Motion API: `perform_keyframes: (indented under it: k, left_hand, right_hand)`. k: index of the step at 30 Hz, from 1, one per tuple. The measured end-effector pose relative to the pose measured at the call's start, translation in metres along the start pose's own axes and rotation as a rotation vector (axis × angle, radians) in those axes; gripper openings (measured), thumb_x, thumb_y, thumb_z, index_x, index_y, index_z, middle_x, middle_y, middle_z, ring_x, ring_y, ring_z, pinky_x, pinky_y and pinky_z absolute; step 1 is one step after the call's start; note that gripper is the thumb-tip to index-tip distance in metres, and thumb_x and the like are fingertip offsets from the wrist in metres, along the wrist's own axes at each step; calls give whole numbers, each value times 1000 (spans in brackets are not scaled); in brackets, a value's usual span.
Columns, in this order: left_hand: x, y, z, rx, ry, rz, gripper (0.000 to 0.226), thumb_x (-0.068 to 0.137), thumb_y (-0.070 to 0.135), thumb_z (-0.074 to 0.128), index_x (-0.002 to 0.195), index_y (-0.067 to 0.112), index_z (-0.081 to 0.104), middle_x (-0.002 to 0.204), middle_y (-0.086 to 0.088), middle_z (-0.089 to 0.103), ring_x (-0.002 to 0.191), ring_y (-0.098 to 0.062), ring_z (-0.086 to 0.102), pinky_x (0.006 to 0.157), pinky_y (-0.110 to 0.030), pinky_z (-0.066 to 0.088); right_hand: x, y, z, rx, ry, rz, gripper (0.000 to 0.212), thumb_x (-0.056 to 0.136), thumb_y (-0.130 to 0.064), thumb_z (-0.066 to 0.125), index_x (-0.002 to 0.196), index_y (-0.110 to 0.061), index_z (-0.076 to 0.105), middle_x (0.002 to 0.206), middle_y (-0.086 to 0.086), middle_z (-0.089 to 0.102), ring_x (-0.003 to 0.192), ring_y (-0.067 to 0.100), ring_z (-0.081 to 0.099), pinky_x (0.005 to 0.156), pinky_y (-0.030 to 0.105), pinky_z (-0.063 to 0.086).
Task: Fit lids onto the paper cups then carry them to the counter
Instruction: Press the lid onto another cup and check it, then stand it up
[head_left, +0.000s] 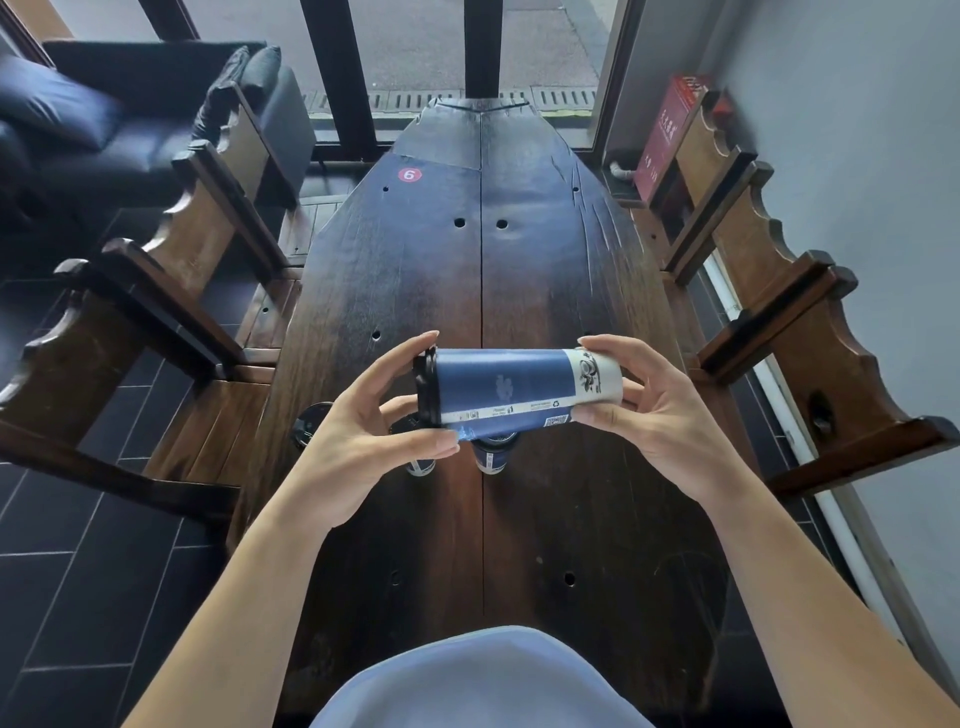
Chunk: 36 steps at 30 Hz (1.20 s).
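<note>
A blue and white paper cup (519, 387) lies on its side in the air above the dark wooden table (545, 291), held between both hands. Its black lid (426, 387) sits on the mouth at the left end. My left hand (374, 431) grips the lid end, fingers wrapped around the rim. My right hand (644, 410) holds the white base end. Under the held cup stand two more blue cups (493, 457), mostly hidden. A loose black lid (309, 423) lies on the table by my left wrist.
Wooden chairs flank the table: one on the left (171, 291), one on the right (789, 291). A dark sofa (104, 119) stands at the far left. A red sign (670, 135) leans at the far right beside the window. A red number sticker (409, 175) marks the tabletop.
</note>
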<state>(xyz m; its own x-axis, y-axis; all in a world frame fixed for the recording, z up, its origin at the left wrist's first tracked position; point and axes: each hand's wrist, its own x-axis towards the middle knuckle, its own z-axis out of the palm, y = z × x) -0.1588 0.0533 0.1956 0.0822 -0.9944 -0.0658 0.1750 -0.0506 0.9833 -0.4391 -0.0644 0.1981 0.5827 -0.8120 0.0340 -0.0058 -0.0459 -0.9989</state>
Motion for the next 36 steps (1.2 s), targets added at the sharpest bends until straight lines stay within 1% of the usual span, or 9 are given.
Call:
perform_keyframes:
  k: [2, 6, 10, 16, 21, 27, 30, 33, 36]
  left_hand:
    - [1, 0, -1, 17, 7, 22, 84, 69, 13, 89, 145, 33, 58, 145, 0, 62, 131, -37, 61, 101, -59, 55]
    - [4, 5, -1, 14, 2, 51, 78, 70, 13, 87, 143, 28, 61, 141, -5, 64, 129, -37, 62, 100, -49, 58]
    - [7, 8, -2, -3, 3, 68, 75, 69, 12, 87, 138, 27, 64, 134, -6, 68, 127, -41, 61, 96, -50, 59]
    - [7, 5, -1, -4, -13, 58, 74, 69, 13, 86, 138, 28, 64, 140, -7, 65, 130, -42, 59, 97, -51, 59]
    - [7, 4, -3, 0, -7, 54, 73, 69, 15, 86, 138, 28, 65, 139, -6, 66, 128, -41, 61, 96, -51, 58]
    - [12, 8, -9, 22, -63, 38, 76, 72, 15, 84, 143, 24, 60, 142, -8, 63, 129, -38, 60, 102, -59, 54]
    - [18, 15, -14, -9, -82, 32, 78, 72, 14, 84, 145, 23, 57, 147, -6, 61, 128, -35, 62, 102, -56, 53]
    - [22, 21, -11, -76, -71, 34, 87, 67, 25, 96, 145, 26, 57, 151, -5, 57, 124, -31, 64, 99, -48, 57]
    - [28, 21, -3, -150, -24, 12, 92, 59, 40, 100, 141, 30, 60, 143, -9, 60, 116, -26, 67, 95, -43, 60]
  right_hand:
    - [-1, 1, 1, -29, 1, 13, 58, 78, -17, 80, 132, -20, 59, 113, -14, 67, 112, 20, 69, 84, 31, 61]
    - [0, 3, 1, -87, 2, 39, 52, 81, -27, 77, 130, -24, 59, 112, -15, 66, 113, 19, 68, 85, 34, 62]
    - [1, 2, 1, -118, 4, 54, 49, 81, -33, 75, 127, -28, 59, 109, -16, 65, 113, 15, 68, 83, 33, 63]
    - [1, 3, -1, -166, -7, 95, 43, 83, -34, 73, 122, -28, 58, 105, -14, 65, 109, 7, 68, 76, 26, 62]
    - [-1, 6, -2, -160, -24, 131, 42, 81, -35, 74, 121, -32, 59, 107, -12, 66, 110, 10, 69, 76, 30, 63]
    - [-4, 1, -6, -76, -177, 247, 49, 87, -34, 66, 136, -30, 60, 118, -6, 70, 118, 18, 66, 81, 34, 62]
    - [-8, -1, -5, -94, -249, 296, 50, 87, -30, 67, 136, -28, 61, 119, -9, 74, 117, 14, 68, 78, 26, 61]
    - [-10, 1, 0, -149, -287, 322, 56, 82, -29, 75, 136, -32, 60, 124, -10, 72, 119, 12, 67, 87, 29, 60]
    - [-11, 6, 11, -221, -308, 341, 61, 76, -33, 83, 132, -41, 58, 125, -12, 69, 119, 10, 66, 99, 36, 56]
